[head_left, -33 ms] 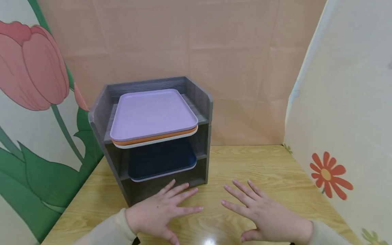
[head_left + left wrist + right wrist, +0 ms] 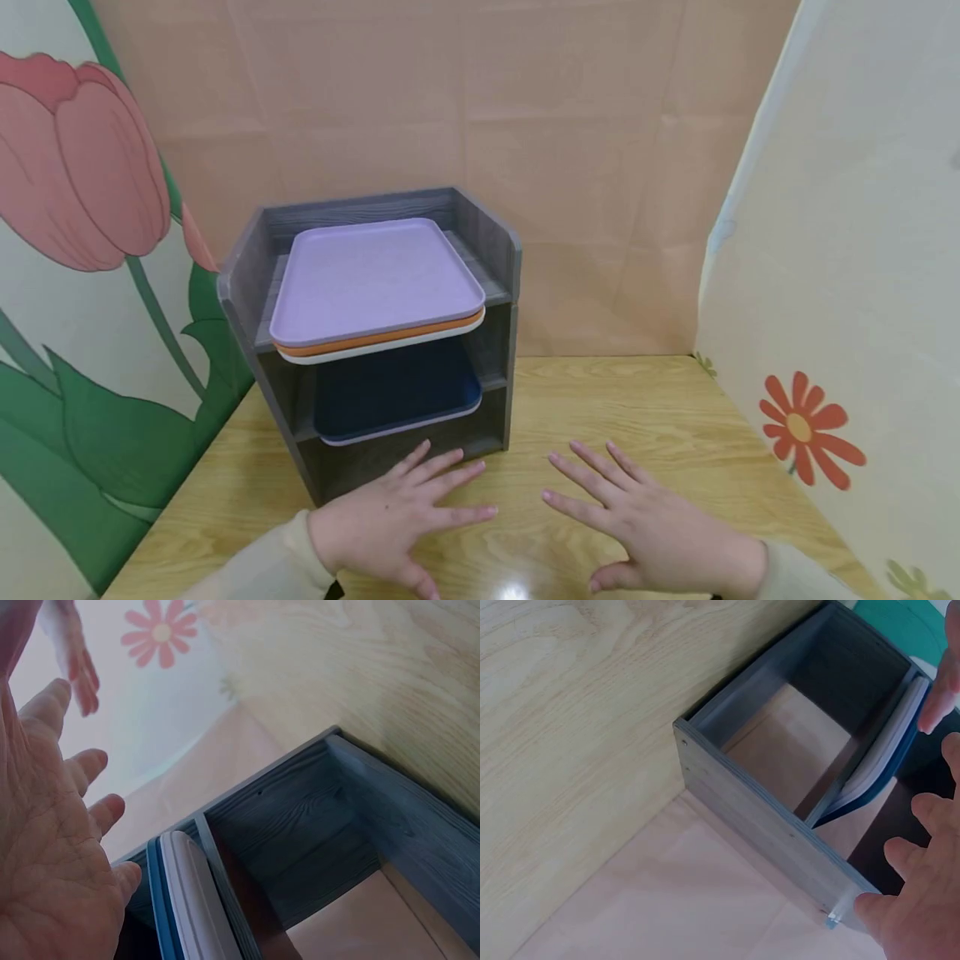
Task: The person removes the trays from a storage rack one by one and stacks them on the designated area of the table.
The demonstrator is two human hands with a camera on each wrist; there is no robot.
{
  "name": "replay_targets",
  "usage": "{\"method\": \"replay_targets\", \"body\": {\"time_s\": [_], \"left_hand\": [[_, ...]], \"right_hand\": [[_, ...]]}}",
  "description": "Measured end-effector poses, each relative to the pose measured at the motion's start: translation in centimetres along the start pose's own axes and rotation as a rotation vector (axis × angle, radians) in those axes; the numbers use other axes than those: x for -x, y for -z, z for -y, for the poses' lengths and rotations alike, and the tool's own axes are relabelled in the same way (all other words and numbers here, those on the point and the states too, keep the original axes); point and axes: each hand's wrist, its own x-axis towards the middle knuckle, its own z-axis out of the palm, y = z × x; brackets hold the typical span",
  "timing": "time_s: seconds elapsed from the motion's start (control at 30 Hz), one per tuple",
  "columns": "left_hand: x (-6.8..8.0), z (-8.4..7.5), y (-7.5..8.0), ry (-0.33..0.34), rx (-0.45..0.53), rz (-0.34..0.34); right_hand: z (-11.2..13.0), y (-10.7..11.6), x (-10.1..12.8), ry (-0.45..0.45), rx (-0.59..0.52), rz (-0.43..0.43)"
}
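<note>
Grey wooden rack (image 2: 480,250) sits dead ahead on the worktop (image 2: 637,417), trays lying flat; left hand (image 2: 390,521) is closest, right hand (image 2: 652,529) further right, both spread flat, holding nothing

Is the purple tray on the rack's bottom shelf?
No: the purple tray lies on top of the rack, above an orange tray.

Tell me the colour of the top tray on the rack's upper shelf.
Light purple; the top tray shows best in the head view.
</note>
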Motion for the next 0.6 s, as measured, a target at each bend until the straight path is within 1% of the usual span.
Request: {"method": "replay_targets", "body": {"time_s": [0.23,0.43,0.6], "left_hand": [[0.07,-0.03,0.14,0.001,-0.006,0.007],[0.16,-0.06,0.45,0.01,-0.008,-0.004],[0.35,-0.16,0.8,0.02,0.02,-0.014]], "right_hand": [[-0.04,-0.11,-0.08,0.01,-0.007,-0.005],[-0.16,0.12,-0.27,0.01,-0.018,-0.021],[-0.24,0.4,-0.61,0.0,-0.02,-0.014]]}}
